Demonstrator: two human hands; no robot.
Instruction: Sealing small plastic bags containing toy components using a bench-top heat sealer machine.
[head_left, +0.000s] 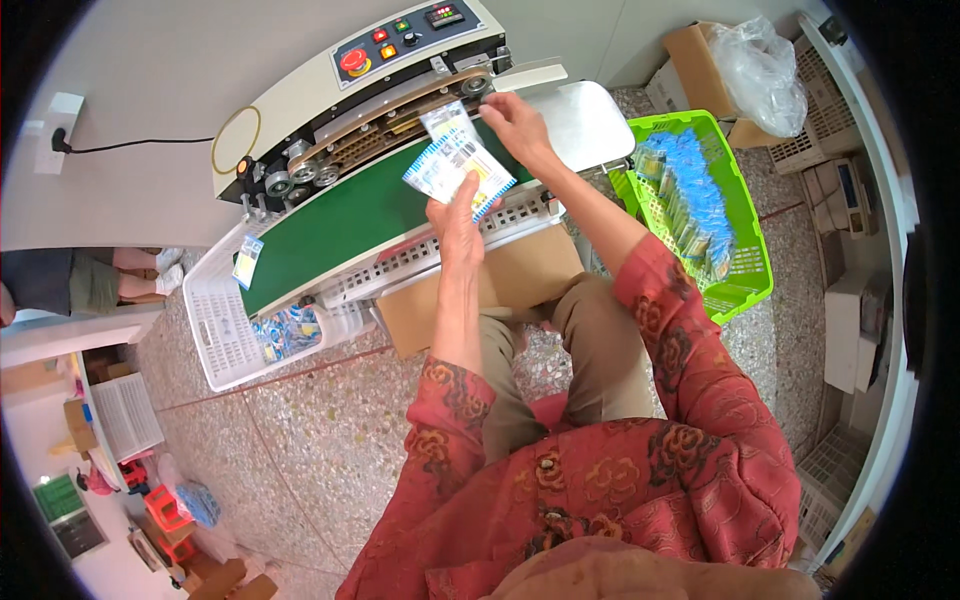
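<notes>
A white basket [215, 335] sits on the speckled floor [330, 430] at the conveyor's far end. A cardboard box [695, 65] holds a clear plastic bag [765, 70]. A black cable [140, 143] runs to a wall socket [55, 130].

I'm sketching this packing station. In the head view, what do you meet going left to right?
Wall socket → white basket → green conveyor belt → left hand holding packets → right hand → green basket.

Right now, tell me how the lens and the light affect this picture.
Head view: even daylight, soft shadows; fisheye bends the sealing machine and green basket near the black rim; glare on the plastic bag; both hands, left hand and right hand, look sharp.
</notes>
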